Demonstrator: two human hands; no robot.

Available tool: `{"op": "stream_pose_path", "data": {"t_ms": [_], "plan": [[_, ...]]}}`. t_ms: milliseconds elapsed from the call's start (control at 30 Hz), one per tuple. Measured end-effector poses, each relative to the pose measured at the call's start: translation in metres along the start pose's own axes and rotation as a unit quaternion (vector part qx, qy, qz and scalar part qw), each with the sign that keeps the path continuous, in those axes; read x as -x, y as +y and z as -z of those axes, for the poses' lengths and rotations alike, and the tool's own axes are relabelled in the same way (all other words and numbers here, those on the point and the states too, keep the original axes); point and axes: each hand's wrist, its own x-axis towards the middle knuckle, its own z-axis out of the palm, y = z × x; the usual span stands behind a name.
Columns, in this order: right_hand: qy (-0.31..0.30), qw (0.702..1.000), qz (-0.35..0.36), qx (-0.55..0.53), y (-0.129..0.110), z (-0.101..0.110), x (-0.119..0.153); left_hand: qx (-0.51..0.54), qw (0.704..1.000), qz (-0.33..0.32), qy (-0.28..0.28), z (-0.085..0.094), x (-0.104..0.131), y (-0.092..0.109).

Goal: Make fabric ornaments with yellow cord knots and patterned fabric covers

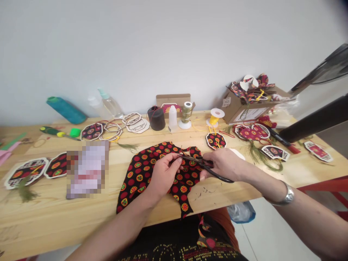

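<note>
Black fabric [139,170] with red and orange flower dots lies on the wooden table in front of me, its right side cut into an uneven outline. My left hand [166,173] pinches the cloth near its upper right part, fingers closed. Black-handled scissors [217,175] are in my right hand [221,165], the blades pointing left and resting at the cloth by my left fingertips. Whether the blades are fully closed is hard to make out. Small dark scraps [202,192] lie just right of the fabric.
Along the wall stand a teal thread cone [66,110], a black thread spool [157,119], a white bottle [173,119] and a yellow thread spool [215,117]. A cardboard box [236,107] holds fabric pieces. Framed ornaments [27,173] lie left and right. A black pole [315,117] slants in from the right.
</note>
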Motion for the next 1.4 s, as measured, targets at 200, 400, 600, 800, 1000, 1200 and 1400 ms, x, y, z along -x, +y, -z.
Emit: {"op": "stream_pose_path", "data": {"t_ms": [200, 400, 600, 800, 1000, 1200, 1400], "plan": [[0.023, 0.998, -0.057, -0.030, 0.007, -0.002, 0.001, -0.064, 0.997, -0.039, -0.030, 0.004, 0.004, 0.002], [-0.001, 0.995, -0.083, -0.054, 0.015, 0.002, 0.005, -0.236, 0.933, -0.272, 0.028, 0.006, 0.009, 0.000], [0.022, 0.980, -0.081, -0.179, 0.011, -0.001, 0.006, -0.460, 0.806, -0.308, 0.211, 0.006, 0.004, -0.010], [-0.045, 0.960, 0.003, -0.277, 0.000, -0.003, 0.005, -0.360, 0.871, -0.272, 0.193, 0.008, 0.002, -0.007], [-0.164, 0.926, -0.025, -0.339, -0.015, 0.015, 0.006, -0.170, 0.932, -0.265, 0.179, 0.009, 0.000, -0.011], [-0.228, 0.878, -0.013, -0.421, -0.020, 0.014, -0.001, -0.142, 0.937, -0.278, 0.155, 0.005, 0.006, -0.012], [-0.200, 0.856, -0.045, -0.475, -0.026, 0.000, -0.015, -0.126, 0.949, -0.275, 0.095, 0.002, 0.014, -0.010]]}}
